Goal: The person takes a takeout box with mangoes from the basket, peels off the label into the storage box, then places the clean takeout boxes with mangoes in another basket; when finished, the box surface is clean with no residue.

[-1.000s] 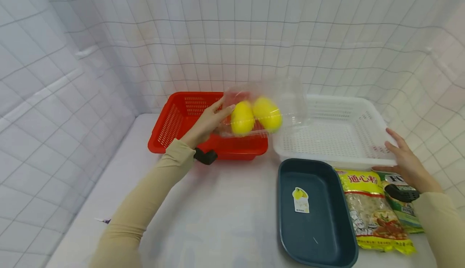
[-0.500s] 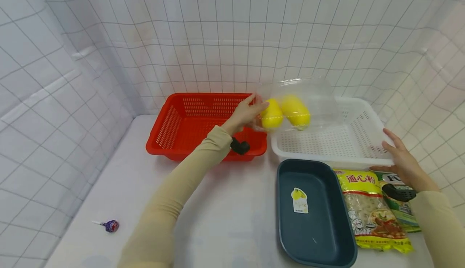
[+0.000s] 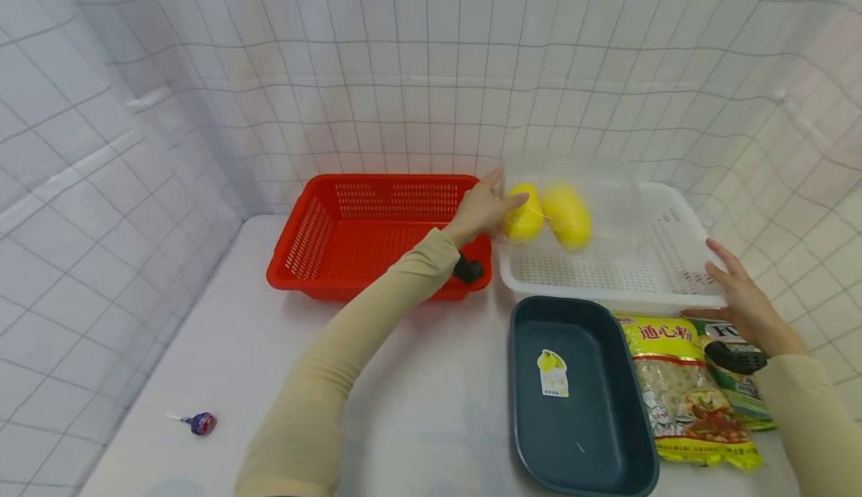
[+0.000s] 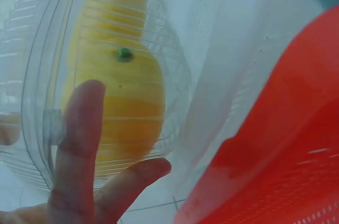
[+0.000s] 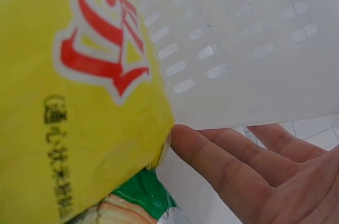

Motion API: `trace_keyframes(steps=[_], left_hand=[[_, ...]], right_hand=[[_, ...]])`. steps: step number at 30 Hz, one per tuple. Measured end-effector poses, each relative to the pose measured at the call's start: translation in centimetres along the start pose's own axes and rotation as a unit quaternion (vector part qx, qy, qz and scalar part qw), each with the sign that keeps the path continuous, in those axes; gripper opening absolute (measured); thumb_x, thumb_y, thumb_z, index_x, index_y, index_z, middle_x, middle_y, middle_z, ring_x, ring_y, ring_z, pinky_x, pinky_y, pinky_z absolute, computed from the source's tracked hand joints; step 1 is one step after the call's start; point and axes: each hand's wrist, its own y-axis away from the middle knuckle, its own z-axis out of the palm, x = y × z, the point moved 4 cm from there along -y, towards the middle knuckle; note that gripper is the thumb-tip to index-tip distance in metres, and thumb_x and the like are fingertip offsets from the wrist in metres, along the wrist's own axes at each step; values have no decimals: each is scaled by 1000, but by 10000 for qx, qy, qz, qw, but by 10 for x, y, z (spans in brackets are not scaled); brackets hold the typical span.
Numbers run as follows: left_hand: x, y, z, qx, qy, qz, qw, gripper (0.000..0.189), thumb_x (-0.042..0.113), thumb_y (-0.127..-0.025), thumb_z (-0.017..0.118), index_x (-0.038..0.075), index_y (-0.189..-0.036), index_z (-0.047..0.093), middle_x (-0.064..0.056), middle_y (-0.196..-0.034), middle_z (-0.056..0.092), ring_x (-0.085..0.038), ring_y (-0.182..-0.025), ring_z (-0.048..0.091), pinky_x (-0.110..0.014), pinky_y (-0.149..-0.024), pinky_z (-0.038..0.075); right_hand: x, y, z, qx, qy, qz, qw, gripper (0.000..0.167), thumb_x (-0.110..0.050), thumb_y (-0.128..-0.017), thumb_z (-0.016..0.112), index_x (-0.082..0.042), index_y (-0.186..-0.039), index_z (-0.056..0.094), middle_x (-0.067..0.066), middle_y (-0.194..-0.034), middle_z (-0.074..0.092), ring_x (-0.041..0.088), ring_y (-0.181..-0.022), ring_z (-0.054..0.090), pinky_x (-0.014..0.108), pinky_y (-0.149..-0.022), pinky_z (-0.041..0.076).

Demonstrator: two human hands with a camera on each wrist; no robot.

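Observation:
My left hand (image 3: 486,207) grips the left end of a clear plastic box (image 3: 592,197) with two yellow lemons (image 3: 567,217) inside, held over the white basket (image 3: 680,257). In the left wrist view my fingers (image 4: 79,144) wrap the ribbed clear box (image 4: 175,75) with a lemon (image 4: 124,91) showing through it. My right hand (image 3: 741,295) rests flat with straight fingers against the white basket's near right corner. In the right wrist view those fingers (image 5: 228,171) lie under the basket's wall (image 5: 238,49).
An empty red basket (image 3: 323,235) stands left of the white one. A dark blue tray (image 3: 579,400) with a small lemon label lies in front. A yellow food packet (image 3: 680,385) and a green one (image 3: 741,385) lie by my right wrist. A wrapped lollipop (image 3: 200,423) sits front left.
My left hand has carried the clear box of lemons rightward, from above the red basket to above the white basket, and lowered it a little. The right hand stayed on the white basket.

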Motion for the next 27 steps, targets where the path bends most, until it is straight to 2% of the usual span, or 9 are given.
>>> trace_keyframes(steps=[3,5,8,11,14,16,18,22,27], left_hand=[[6,0,8,-206,-130,335,9991,73,33,-93,62,23,-152,20,-14,-130,50,-25,-57,62,-35,-51,56],[8,-1,12,-313,-122,440,9985,65,31,-94,60,20,-148,25,-15,-118,54,-25,-58,62,-35,-50,55],[7,-3,18,-425,-138,377,9983,50,27,-95,58,14,-136,34,-14,-102,53,-25,-58,61,-38,-51,56],[7,-4,23,-504,-310,233,9980,49,26,-96,58,11,-135,33,-15,-103,53,-25,-60,62,-39,-51,56],[8,-4,31,-607,-593,204,9962,63,27,-96,56,12,-147,21,-17,-115,54,-24,-59,63,-38,-51,56],[6,-5,36,-716,-747,142,9945,69,27,-98,53,13,-151,12,-19,-117,55,-24,-55,62,-38,-53,56],[3,-5,41,-838,-847,-28,9929,76,28,-99,50,12,-152,-2,-21,-109,59,-25,-50,60,-41,-57,56],[-3,-5,51,-987,-1020,-485,9887,80,30,-101,45,8,-150,-14,-16,-75,58,-24,-46,56,-41,-62,56],[-5,-8,63,-1178,-1759,-692,9749,80,33,-102,40,5,-147,-20,-7,-57,48,-19,-41,51,-28,-47,50]], right_hand=[[-1,1,-1,-25,-55,-36,10000,58,-28,-104,31,-38,-152,-1,-5,-121,37,7,-92,60,49,-63,56],[-1,1,-2,-31,-128,-54,9999,58,-28,-104,31,-38,-152,0,-5,-122,37,7,-92,60,49,-63,56],[0,1,0,-147,-304,-129,9993,56,-28,-104,31,-38,-152,2,-4,-121,39,9,-93,61,50,-64,56],[1,1,1,-216,-188,-198,9994,55,-31,-104,28,-38,-152,2,-3,-123,39,9,-95,60,51,-65,55],[1,1,2,-137,27,-158,9998,54,-35,-104,25,-38,-152,1,-2,-124,37,7,-95,59,52,-65,55],[2,1,1,-47,41,-80,9999,54,-37,-103,25,-40,-152,1,-2,-125,35,6,-95,58,53,-65,54],[2,1,1,24,-36,-26,10000,53,-39,-103,25,-41,-151,2,-2,-126,34,6,-96,56,54,-64,54],[3,1,2,94,-35,-49,9999,53,-40,-103,25,-41,-151,3,-3,-125,35,6,-96,55,54,-63,54],[3,2,4,16,89,-190,9998,53,-38,-103,24,-38,-152,2,-5,-124,38,7,-95,58,49,-63,56]])
